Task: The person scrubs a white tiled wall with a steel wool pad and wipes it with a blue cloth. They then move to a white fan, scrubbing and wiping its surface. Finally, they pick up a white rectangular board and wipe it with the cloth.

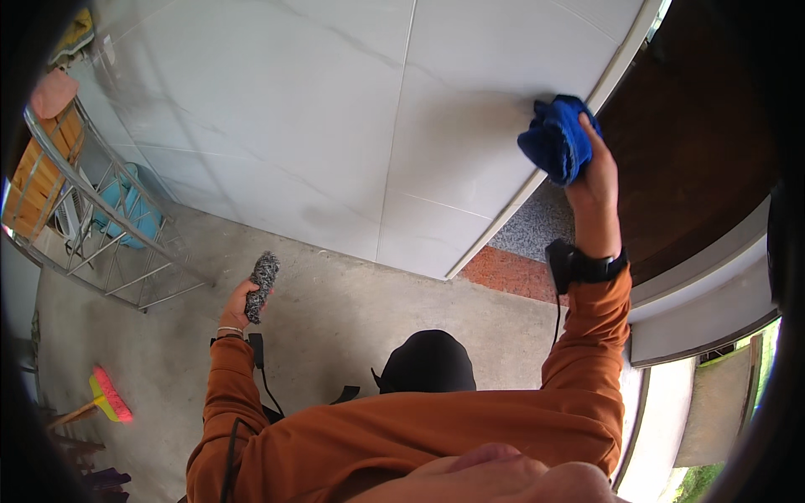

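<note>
My right hand point(596, 170) is raised at the right with its fingers around a bunched blue cloth point(556, 139). The cloth is at the pale trim point(484, 248) along the edge of a white marble-patterned wall point(314, 126), and a shadow lies on the wall beside it. Lower at the left, my left hand point(238, 306) grips a grey, shaggy roll-like cleaning pad point(263, 286). This pad is held over the concrete floor point(327, 302), apart from the wall. Part of the fingers on both hands is hidden by what they hold.
A metal truss frame point(116, 220) stands at the left, with a light-blue bucket point(135, 214) behind it. A broom with pink bristles point(113, 393) is at the lower left. Right of the trim is a dark doorway point(685, 126) with a red stone threshold point(509, 276).
</note>
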`<state>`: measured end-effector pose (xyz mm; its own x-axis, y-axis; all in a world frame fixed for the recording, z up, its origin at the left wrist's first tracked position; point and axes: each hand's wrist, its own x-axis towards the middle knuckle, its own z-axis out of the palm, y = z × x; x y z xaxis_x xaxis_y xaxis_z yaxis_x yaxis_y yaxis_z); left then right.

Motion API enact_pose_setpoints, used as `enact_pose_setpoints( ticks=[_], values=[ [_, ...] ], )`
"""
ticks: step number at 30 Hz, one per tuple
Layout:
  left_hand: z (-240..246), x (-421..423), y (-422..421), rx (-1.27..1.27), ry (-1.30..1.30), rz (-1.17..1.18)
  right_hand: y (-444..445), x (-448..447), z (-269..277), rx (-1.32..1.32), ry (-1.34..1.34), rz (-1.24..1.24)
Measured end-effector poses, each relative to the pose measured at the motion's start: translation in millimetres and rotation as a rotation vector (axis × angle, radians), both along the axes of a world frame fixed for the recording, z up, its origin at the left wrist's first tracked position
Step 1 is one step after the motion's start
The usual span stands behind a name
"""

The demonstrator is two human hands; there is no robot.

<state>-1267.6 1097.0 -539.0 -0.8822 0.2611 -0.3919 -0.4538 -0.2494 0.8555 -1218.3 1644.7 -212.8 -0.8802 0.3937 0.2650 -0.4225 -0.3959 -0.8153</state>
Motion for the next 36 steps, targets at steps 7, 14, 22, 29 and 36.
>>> enact_pose_setpoints(
  ticks=[7, 14, 22, 29, 36],
  values=[
    [-35, -1, -6, 0.046, -0.047, 0.139, 48, -66, 137, 1.244, 0.603, -1.570],
    [-57, -9, -5, 0.073, -0.048, 0.200, 64, -128, -20, 1.769, 0.584, -1.094],
    [-52, -5, -6, 0.114, 0.019, 0.190, 59, -90, -44, 2.090, 0.665, -1.064],
    [-45, 1, -1, 0.101, -0.021, 0.267, 21, -170, 139, 1.636, 0.879, -1.502],
    [-51, -1, -6, 0.134, -0.007, 0.245, -30, -140, -104, 2.264, 0.934, -0.193]
  ],
)
